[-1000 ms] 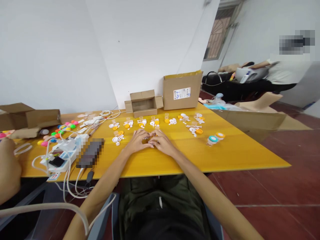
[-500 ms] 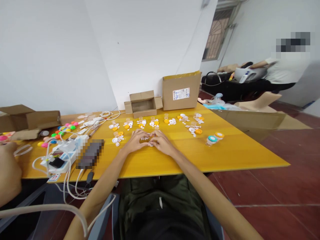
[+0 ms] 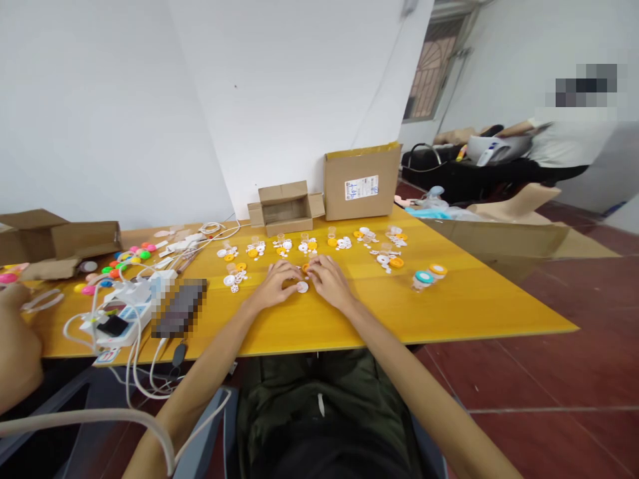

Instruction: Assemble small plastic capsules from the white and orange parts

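Note:
My left hand [image 3: 276, 285] rests on the table with curved fingers and the thumb apart from them, holding nothing that I can see. Close to its thumb tip lies a flat white disc [image 3: 302, 287]. Across from it, my right hand [image 3: 328, 283] has its fingertips drawn together at the edge of an orange round cap [image 3: 305, 268]; how firmly it grips is partly hidden. A few small white pieces show between the hands. Beyond them stand several sets of clear cups, white wheel-like parts and orange caps [image 3: 253, 253].
An open small carton [image 3: 285, 216] and a taped box [image 3: 363, 186] stand at the back. Two capped cups, one with a teal lid [image 3: 424, 277], sit at right. A power strip [image 3: 144, 309], cables and a dark phone-like slab [image 3: 180, 308] lie left. Another person's arm [image 3: 20, 349] is at far left.
My hands have moved slightly apart. The white disc now shows between them, and the right fingertips have shifted to the orange cap, which was hidden before.

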Tool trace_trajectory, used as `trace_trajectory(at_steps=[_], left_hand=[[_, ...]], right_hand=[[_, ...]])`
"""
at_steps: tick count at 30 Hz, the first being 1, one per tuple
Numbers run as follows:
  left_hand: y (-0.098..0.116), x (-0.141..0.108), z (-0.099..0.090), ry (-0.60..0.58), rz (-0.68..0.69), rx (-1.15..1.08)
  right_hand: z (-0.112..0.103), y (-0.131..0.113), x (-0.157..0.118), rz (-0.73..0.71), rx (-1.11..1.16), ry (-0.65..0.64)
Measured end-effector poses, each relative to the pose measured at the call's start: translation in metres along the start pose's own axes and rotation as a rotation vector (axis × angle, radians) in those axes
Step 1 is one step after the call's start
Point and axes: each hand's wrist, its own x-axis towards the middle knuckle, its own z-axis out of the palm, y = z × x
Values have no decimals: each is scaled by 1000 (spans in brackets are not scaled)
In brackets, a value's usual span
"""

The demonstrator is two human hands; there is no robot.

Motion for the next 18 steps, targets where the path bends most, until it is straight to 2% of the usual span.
trace_trajectory(at_steps=[4, 18], left_hand=[[1, 1, 4, -10, 8, 4], [-1, 1, 5, -7, 1, 9]], right_hand=[[3, 5, -3, 7, -77, -10], [1, 2, -4, -22, -73, -22]])
